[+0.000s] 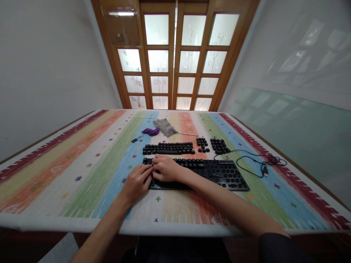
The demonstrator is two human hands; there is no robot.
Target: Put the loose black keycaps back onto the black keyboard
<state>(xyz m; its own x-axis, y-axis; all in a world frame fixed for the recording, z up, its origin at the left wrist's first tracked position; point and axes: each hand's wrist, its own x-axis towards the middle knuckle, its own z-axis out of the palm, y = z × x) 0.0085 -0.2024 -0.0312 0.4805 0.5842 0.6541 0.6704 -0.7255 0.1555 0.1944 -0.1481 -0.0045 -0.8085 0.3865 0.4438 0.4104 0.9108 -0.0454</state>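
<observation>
A black keyboard (230, 179) lies in front of me. Keycaps sit on its top rows, while much of the right side shows bare key sockets. Over its left end, my left hand (139, 179) has its fingers bent and pressed together at the edge. My right hand (166, 168) reaches across and curls over the upper left keys, its fingertips meeting those of my left hand. Whatever is between the fingers is hidden. Just behind the keyboard, loose black keycaps (175, 148) stand in rows, with a small cluster (202, 143) and a number-pad block (218, 146) to the right.
The keyboard's black cable (256, 174) lies looped at the right, ending in a USB plug (265, 171). Farther back are a grey cloth (165, 127), a purple cloth (150, 132), a thin stick (188, 134) and a small dark tool (134, 140). A striped tablecloth (90, 182) covers the table.
</observation>
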